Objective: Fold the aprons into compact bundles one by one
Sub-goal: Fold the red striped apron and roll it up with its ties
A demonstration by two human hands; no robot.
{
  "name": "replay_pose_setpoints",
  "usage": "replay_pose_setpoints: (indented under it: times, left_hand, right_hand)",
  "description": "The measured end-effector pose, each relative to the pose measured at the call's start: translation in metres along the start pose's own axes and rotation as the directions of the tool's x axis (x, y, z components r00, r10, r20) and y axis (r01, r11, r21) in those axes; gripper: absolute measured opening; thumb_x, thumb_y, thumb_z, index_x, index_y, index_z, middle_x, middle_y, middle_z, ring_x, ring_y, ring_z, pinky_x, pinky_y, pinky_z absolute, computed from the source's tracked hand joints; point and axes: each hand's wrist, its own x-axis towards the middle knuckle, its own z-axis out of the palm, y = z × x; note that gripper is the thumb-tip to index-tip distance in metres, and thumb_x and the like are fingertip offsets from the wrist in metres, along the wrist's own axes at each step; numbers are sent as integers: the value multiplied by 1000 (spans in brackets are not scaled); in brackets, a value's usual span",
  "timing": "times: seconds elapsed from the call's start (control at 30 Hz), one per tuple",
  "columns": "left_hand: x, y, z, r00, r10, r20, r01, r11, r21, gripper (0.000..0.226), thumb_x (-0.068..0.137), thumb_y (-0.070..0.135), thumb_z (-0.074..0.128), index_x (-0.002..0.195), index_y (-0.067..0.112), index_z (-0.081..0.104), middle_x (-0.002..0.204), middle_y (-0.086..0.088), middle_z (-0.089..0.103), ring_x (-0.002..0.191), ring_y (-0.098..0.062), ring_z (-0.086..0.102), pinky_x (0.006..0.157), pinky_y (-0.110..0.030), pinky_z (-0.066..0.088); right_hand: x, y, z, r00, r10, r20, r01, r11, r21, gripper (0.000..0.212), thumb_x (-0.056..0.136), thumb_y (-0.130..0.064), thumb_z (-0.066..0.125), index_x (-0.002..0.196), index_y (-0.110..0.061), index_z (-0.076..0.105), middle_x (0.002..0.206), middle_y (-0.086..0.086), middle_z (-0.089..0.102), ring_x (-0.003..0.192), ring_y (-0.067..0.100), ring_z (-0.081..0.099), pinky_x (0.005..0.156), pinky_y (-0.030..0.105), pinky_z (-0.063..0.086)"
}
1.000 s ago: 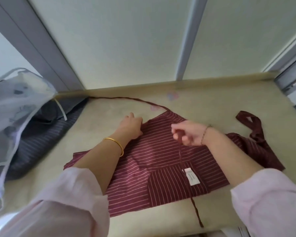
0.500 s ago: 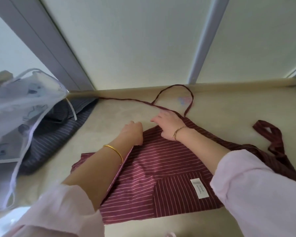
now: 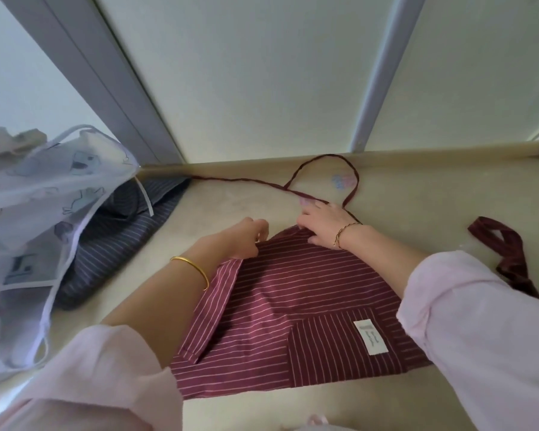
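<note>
- At the far left a sheer white apron (image 3: 44, 194) with small printed figures hung over the edge of the beige surface (image 3: 417, 200), its white ties trailing down.
- Under and just beside it lay a dark blue striped apron (image 3: 119, 244), bunched against the corner where the surface met the wall.
- My left hand (image 3: 243, 237), gold bangle (image 3: 193, 269) on the wrist and pink sleeve pushed up, had its grip narrowed on the left upper edge of the maroon striped apron (image 3: 293, 293), fingers curled and pinching the cloth, with that side flap lifted and folded inward along my forearm.
- The maroon striped apron itself lay in the middle of the surface, directly before me, mostly flat, with its pocket at the near right and a white label (image 3: 371, 337) sewn on it.
- My right hand (image 3: 324, 225), a thin chain bracelet (image 3: 344, 233) on the wrist, rested on the apron's top edge with the fingers spread and fairly straight, a wide grip pressing the fabric down, holding nothing.
- Beyond that hand a thin maroon tie (image 3: 324, 160) looped across the surface toward the wall and ran off to the left corner.
- Far right, the apron's wider maroon strap (image 3: 507, 244) lay in a crumpled loop on the surface, partly hidden behind my right sleeve.
</note>
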Motion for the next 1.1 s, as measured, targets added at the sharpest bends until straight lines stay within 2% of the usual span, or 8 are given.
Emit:
replay_pose_setpoints:
  times: [0.07,0.17,0.33,0.43,0.57,0.83,0.93,1.1]
  left_hand:
    - [-3,1,-2,997,-4,74,3,1000,3,32,84,3,54,111,22,50,119,-3,44,105,-25,51,92,-35,48]
    - [-8,2,-5,990,12,138,-6,999,-43,30,83,2,54,103,25,52,117,-2,54,105,-22,54,91,-35,47]
    - [-18,-4,-18,984,21,177,-18,1000,-18,30,82,-1,56,101,21,59,102,2,58,96,-17,55,88,-31,46]
    - [-24,-12,-24,980,-65,190,44,993,111,35,85,3,56,119,13,59,111,-1,62,98,-18,56,86,-29,43]
    - [-30,-20,-37,952,-237,191,179,943,279,33,88,13,55,120,7,57,104,-4,57,95,-22,54,83,-31,44]
    - [-22,-45,-59,915,-343,-210,402,792,459,14,92,7,47,98,8,60,79,-2,51,83,-26,54,78,-37,45]
    - [-17,-49,-58,882,-276,-381,443,759,476,14,93,7,47,97,11,60,95,-7,57,92,-29,58,83,-38,41]
    - [-8,-63,-54,876,-216,-432,390,844,369,23,96,21,50,116,9,51,111,-12,54,94,-32,58,73,-39,40]
  right_hand:
    - [2,-4,1,998,-64,-14,64,997,49,34,89,-31,60,121,-23,56,136,-1,43,128,22,37,104,38,32]
    - [6,-13,1,993,-108,38,100,979,179,29,85,-32,62,111,-21,60,136,-4,45,124,20,40,102,37,36]
    - [9,-19,-14,985,-144,98,121,971,207,9,83,-31,60,90,-26,56,82,-9,49,89,20,53,69,31,40]
    - [8,-16,-20,997,-61,53,52,987,150,26,88,-38,57,111,-25,60,106,-2,55,99,21,55,68,30,40]
    - [11,-7,-21,994,104,26,-106,988,113,16,88,-38,59,96,-25,57,112,1,54,98,24,57,67,31,42]
    - [14,1,-24,947,322,8,-322,947,-18,33,90,-44,56,117,-26,60,109,3,58,102,25,58,81,37,45]
    - [13,7,-26,938,347,-11,-346,934,-94,26,89,-32,54,114,-30,62,112,0,56,112,24,49,95,42,36]
    - [13,18,-31,888,458,45,-428,857,-287,23,88,-31,49,103,-32,67,102,-6,58,112,19,43,88,39,33]
